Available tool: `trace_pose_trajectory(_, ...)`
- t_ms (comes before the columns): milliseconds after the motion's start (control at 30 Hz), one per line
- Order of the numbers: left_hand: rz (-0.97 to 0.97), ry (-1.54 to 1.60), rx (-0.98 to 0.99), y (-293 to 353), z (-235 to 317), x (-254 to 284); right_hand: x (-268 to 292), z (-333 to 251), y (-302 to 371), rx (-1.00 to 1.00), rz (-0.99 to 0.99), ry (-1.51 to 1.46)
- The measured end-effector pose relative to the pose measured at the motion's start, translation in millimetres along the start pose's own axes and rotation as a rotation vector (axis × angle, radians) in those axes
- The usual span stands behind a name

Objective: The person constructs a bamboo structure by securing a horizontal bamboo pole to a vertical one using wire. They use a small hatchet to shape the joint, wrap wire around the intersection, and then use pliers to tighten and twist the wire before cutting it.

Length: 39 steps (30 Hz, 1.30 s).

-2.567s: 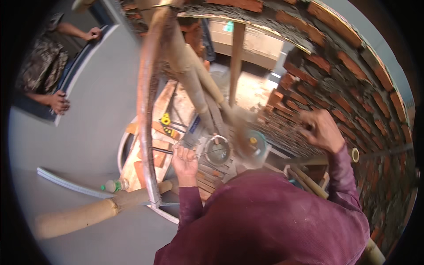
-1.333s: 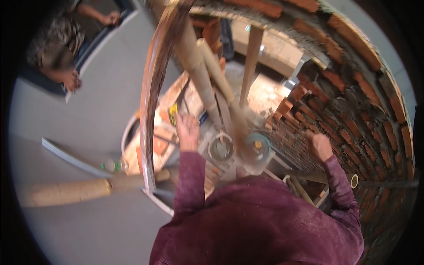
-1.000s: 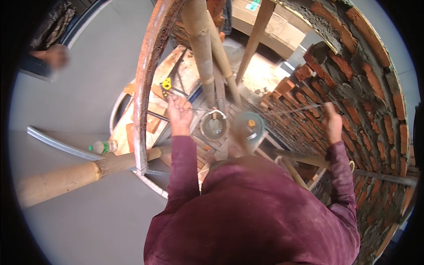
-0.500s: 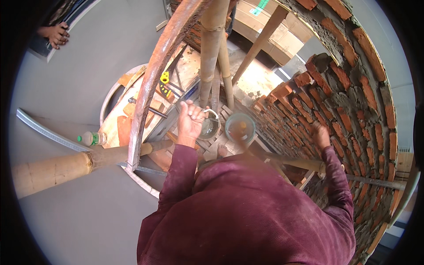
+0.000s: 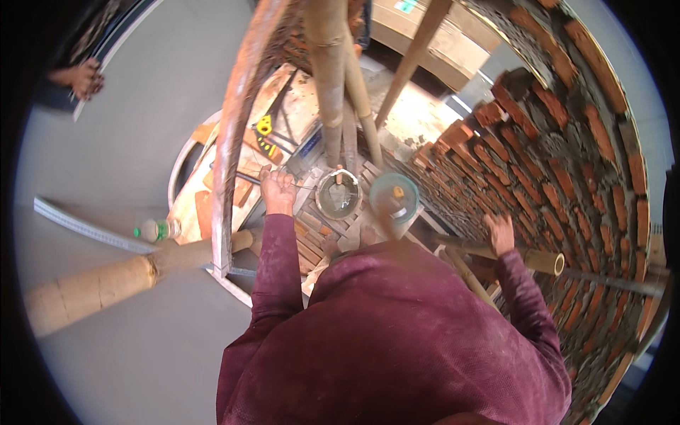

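— Scaffold view, looking straight down: left hand reaching forward in a maroon sleeve, fingers curled loosely together around what seems a thin metal rod, hovering just beside the round mortar pan.

— And sitting where, that pan?

— Resting on the slatted platform, grey mortar inside, right at the foot of the bamboo poles. Standing just to its right, a teal bucket, near the wall.

— Doing what, meanwhile, on the other side?

— Pressing flat against the curved brick wall: right hand, fingers spread on the brick face, holding nothing. Lying close beneath it, a bamboo tube, open end showing.

— Anything else showing farther out?

— Lying on boards beyond the left hand, a yellow tool. Resting far below on the grey floor, a plastic bottle beside a thick bamboo log. Gripping a dark edge at upper left, another person's hand, well apart.
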<state>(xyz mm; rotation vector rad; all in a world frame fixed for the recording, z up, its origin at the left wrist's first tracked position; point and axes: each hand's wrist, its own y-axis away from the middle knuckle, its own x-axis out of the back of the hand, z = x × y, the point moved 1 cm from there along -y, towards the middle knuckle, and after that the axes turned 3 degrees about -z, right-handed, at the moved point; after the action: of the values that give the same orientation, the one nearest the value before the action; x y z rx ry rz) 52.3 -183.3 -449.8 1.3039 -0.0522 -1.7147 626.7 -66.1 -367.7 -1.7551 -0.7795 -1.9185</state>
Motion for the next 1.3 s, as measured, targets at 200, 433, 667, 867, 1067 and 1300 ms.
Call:
trace_pose_trajectory(200, -0.056, -0.034, 0.016, 31, -45, -57, 102, -84, -78, 0.065, -0.125, -0.41)
trace_pose_trajectory(433, -0.08, 0.177, 0.111, 62, -71, -85, 7, -203, -128, 0.021, -0.306, -0.81)
trace_pose_trajectory(667, 0.161, 0.221, 0.147, 15, -45, 2, 106, -149, -94, 0.506, 0.1, -0.591)
trace_pose_trajectory(867, -0.212, 0.234, 0.295, 56, -33, -21, 162, -94, -122, 0.155, 0.535, -0.282)
trace_pose_trajectory(1067, -0.412, 0.223, 0.145, 38, 1, -57, 101, -77, -110, 0.291, -0.765, -0.529)
trace_pose_trajectory(1300, -0.377, 0.261, 0.23, 86, -4, -49, 103, -63, -142, -0.011, 0.321, -0.344)
